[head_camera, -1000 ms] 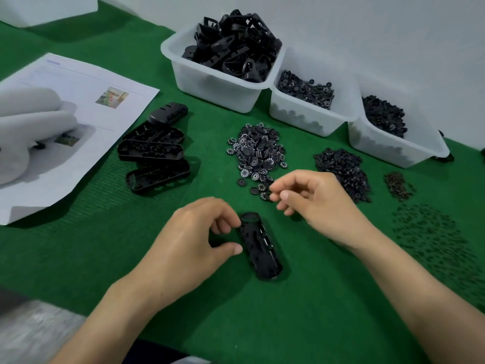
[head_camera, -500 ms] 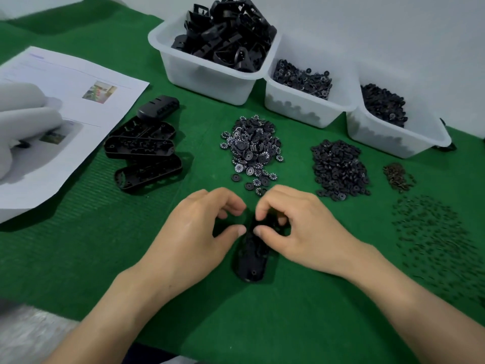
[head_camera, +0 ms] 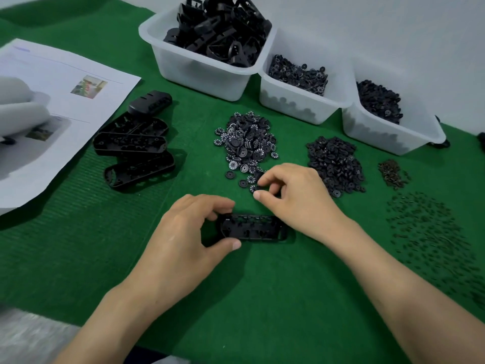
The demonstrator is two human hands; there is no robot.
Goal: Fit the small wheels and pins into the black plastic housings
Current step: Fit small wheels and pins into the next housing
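- On the green mat [head_camera: 262, 298]: housing [head_camera: 252, 228] laid with long axis left-right, left end pinched by left hand [head_camera: 183, 232].
- Right hand [head_camera: 299, 198] curled at wheel pile [head_camera: 246, 143]; grip cannot be told.

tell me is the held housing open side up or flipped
Open side up: the housing in the left hand shows its inner ribs.

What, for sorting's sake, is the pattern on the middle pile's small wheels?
Small black plastic wheels: white marks ringing the face; head view.
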